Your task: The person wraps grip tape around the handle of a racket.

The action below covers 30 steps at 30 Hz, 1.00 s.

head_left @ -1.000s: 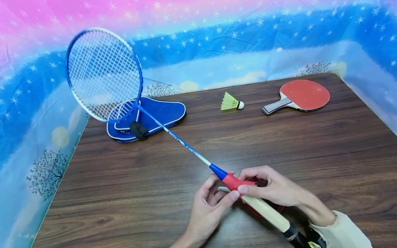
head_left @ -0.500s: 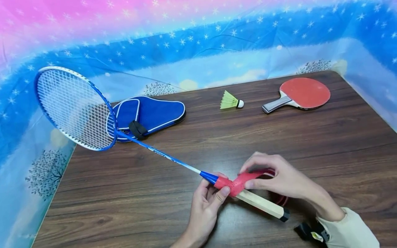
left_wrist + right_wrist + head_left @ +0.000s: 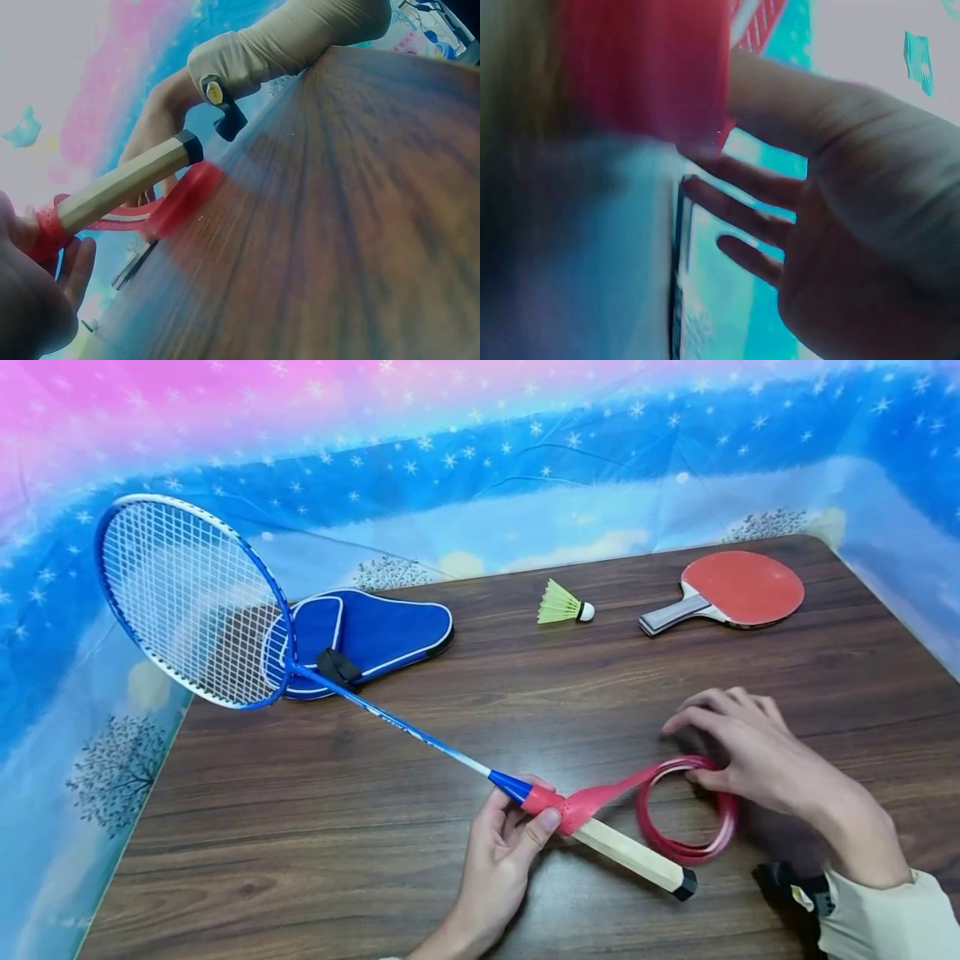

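Badminton racket (image 3: 412, 731) runs diagonally through the head view, strung head at upper left, handle at lower centre, raised above the tabletop (image 3: 300, 827). Blue case (image 3: 397, 631) lies left of upper centre, partly behind the racket's head. Red paddle (image 3: 746, 589) lies at upper right, well apart from the racket.

Your left hand (image 3: 498, 872), lower centre, grasps the racket where the handle begins, thumb pressing on the red wrap. Your right hand (image 3: 768, 768), right of centre, has its fingers spread in a loose curve, clasping nothing; whether the thumb touches the coil cannot be confirmed.

Red grip tape (image 3: 592, 802) leaves the handle, narrows with an apparent twist, and leads to a loose coil (image 3: 726, 831) at lower right. Recommendation: flatten that strip before winding, draw it with steady tension, and overlap each turn evenly. Hold your left thumb firm whenever the strip is slack, or the wrap may loosen. Shuttlecock (image 3: 566, 606), upper centre, is clear of your hands. Bare pale handle shows below the wrap; judge your spacing against the black end cap (image 3: 685, 884), lower right.
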### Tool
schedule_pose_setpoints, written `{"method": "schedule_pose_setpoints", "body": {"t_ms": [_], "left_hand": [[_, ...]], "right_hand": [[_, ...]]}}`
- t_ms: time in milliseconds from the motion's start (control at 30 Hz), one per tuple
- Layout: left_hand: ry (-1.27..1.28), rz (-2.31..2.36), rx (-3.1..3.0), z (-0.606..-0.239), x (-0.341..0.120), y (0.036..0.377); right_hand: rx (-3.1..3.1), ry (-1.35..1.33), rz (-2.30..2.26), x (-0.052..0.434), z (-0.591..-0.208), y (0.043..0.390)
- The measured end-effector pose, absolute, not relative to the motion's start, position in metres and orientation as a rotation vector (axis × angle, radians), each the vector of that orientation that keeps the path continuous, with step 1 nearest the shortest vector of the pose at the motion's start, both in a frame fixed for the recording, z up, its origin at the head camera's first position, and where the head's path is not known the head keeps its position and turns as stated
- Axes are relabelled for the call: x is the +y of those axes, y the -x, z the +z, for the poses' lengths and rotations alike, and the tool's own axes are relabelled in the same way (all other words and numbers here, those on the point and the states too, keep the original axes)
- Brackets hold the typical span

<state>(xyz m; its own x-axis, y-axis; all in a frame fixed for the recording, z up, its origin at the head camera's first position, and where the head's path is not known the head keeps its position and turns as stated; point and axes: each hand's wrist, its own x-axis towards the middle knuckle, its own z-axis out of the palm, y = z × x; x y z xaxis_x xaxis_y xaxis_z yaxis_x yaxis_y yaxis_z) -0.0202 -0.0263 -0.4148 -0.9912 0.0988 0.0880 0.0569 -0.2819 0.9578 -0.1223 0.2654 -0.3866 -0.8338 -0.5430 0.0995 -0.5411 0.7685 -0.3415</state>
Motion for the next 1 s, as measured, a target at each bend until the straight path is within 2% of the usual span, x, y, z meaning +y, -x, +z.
{"method": "schedule_pose_setpoints", "body": {"t_ms": [100, 200, 400, 533, 667, 1000], "left_hand": [[-0.21, 2.469, 1.857, -0.415, -0.026, 0.021], [-0.228, 2.453, 1.847, -0.415, -0.026, 0.022], [-0.228, 2.437, 1.848, -0.415, -0.026, 0.022], [-0.24, 2.434, 1.853, -0.415, -0.025, 0.022], [-0.254, 2.438, 1.849, -0.416, -0.025, 0.021], [-0.188, 2.436, 1.845, -0.416, -0.026, 0.021]], "right_hand": [[3.015, 0.838, -0.547, 0.277, -0.382, 0.122], [2.94, 0.866, -0.728, 0.277, -0.373, 0.116], [2.409, 0.952, -1.239, 0.221, -0.362, 0.097], [2.232, 0.994, -1.24, 0.19, -0.377, 0.092], [2.225, 1.039, -1.251, 0.181, -0.386, 0.092], [2.224, 0.86, -1.433, 0.179, -0.388, 0.091]]}}
